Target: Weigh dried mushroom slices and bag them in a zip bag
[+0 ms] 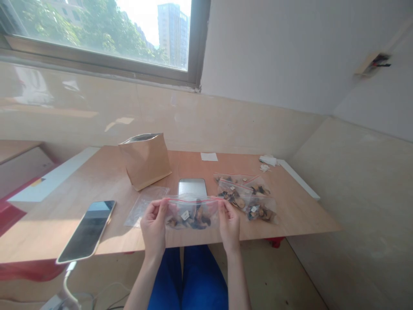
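"Zip bag (187, 206): where is it?"

"Between the two hands, over the table's (303, 217) near edge, just in front of a flat silver device (192, 187). I can't tell whether its bottom touches the wood."

"And the fingers?"

"Left hand (154, 224) and right hand (229, 224) each pinch one end of the red-lined top between thumb and fingers. Brown dried pieces (199, 216) and a small white packet (185, 215) show through the plastic."

"What's around?"

"Similar filled bags (263, 209) at right; at left, a clear bag (142, 206), an upright brown pouch (146, 161) and a phone (87, 232)."
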Tool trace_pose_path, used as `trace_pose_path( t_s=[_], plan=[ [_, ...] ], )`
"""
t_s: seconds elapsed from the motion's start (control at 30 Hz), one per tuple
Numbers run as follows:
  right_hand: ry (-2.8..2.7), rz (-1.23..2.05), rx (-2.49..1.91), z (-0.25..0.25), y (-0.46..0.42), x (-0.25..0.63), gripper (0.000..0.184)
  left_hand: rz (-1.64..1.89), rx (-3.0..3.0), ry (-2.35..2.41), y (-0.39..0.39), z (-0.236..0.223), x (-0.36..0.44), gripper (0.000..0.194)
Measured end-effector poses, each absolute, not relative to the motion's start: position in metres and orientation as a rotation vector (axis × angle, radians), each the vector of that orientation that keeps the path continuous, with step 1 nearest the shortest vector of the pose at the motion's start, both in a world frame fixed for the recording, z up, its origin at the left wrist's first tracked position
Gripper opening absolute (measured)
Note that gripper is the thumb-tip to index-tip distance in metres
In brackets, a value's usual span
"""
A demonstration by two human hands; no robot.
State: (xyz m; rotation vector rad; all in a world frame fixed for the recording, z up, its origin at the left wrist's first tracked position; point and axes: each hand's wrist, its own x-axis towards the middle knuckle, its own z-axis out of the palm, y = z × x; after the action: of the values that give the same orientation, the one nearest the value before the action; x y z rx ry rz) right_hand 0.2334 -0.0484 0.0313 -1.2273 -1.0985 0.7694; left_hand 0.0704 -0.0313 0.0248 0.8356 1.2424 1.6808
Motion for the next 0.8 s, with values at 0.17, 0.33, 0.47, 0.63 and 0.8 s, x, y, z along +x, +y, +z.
trace_pose_path(
  t_s=[0.17, 0.33, 0.47, 0.63, 0.8],
  plan=[
    [-1.033, 0.615, -1.288, 0.029, -0.05, 0.234, 0.033, 1.583, 0.998, 1.316, -0.033, 0.022, 0.063, 0.03],
    [-1.091, 0.502, -1.276, 0.021, -0.051, 0.235, 0.029, 1.534, 1.123, 1.388, -0.037, 0.024, 0.059, 0.031],
    [-1.064, 0.487, -1.253, 0.019, -0.053, 0.233, 0.027, 1.534, 1.213, 1.476, -0.04, 0.027, 0.058, 0.032],
    [-1.046, 0.497, -1.229, 0.025, -0.055, 0.231, 0.028, 1.619, 1.148, 1.484, -0.042, 0.03, 0.064, 0.033],
    [-1.081, 0.494, -1.201, 0.029, -0.056, 0.229, 0.036, 1.689, 1.038, 1.356, -0.042, 0.031, 0.072, 0.034]
  ],
)
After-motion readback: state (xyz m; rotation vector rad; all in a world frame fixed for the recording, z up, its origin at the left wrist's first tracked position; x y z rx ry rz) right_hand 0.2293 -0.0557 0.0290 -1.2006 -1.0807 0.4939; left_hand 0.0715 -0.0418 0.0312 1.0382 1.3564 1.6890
